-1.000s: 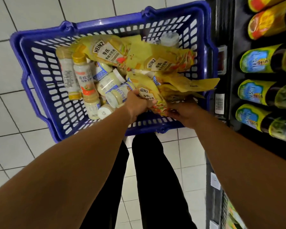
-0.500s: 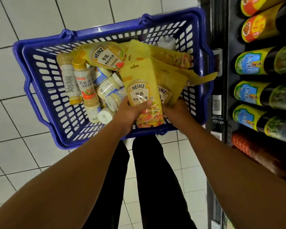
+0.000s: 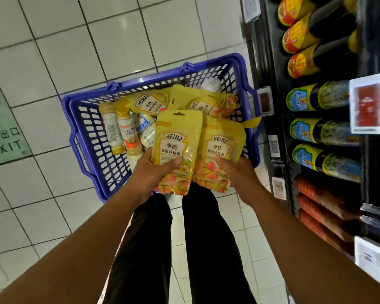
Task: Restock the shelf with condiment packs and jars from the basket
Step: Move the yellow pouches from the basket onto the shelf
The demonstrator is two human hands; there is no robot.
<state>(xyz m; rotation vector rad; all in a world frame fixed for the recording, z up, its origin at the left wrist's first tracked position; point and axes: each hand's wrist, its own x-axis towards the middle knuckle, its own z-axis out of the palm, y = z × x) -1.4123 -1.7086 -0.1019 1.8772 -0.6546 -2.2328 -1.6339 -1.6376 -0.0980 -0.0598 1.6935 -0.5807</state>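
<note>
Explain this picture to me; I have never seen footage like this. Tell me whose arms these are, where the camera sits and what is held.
No machine here: a person wears one camera on the head, looking down, so both arms are theirs. The left hand grips a yellow Heinz pack; the right hand grips a second pack beside it. Beneath, a blue basket on the tiled floor holds more packs and small bottles. The shelf with dark bottles is at the right.
</note>
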